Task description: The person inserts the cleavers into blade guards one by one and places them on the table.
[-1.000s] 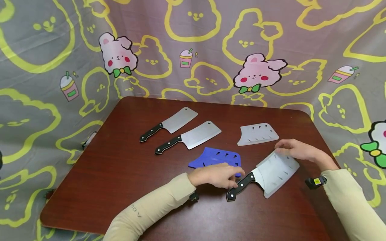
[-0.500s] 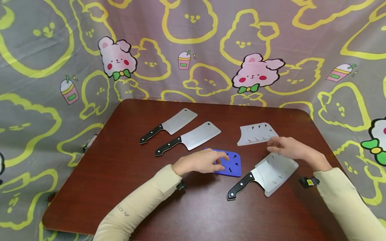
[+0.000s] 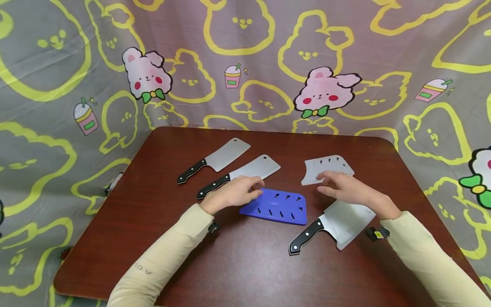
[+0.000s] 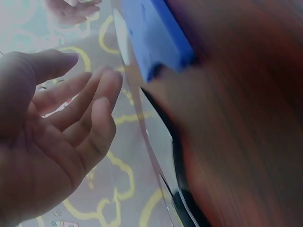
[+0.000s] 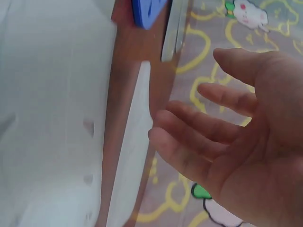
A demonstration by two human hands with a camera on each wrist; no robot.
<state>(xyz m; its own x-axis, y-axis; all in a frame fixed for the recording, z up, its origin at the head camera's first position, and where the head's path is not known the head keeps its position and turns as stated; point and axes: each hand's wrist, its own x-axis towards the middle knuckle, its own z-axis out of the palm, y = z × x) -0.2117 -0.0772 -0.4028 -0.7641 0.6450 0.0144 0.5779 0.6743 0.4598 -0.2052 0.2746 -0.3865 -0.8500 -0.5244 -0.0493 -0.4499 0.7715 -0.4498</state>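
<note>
My left hand point(image 3: 233, 192) hovers with loosely bent fingers over the middle cleaver point(image 3: 264, 166), hiding part of its blade, beside the left end of a blue blade sheath point(image 3: 281, 207). Nothing is in its grasp in the left wrist view. My right hand point(image 3: 350, 189), also holding nothing, hangs between a loose white blade sheath point(image 3: 324, 165) and a black-handled cleaver point(image 3: 307, 236) at the front. That cleaver's blade sits inside another white sheath point(image 3: 350, 221), partly covered by the hand and wrist. In the right wrist view the fingers are relaxed and apart.
Another bare cleaver point(image 3: 229, 154) lies at the back left, roughly parallel to the middle one. The dark red-brown table point(image 3: 126, 238) has rounded corners. A patterned curtain point(image 3: 253, 47) hangs close around its back and sides.
My left hand has moved left and away from the front cleaver's handle, passing over the blue sheath. My right hand has shifted left, off the sheathed blade's far edge. The cleavers stay put.
</note>
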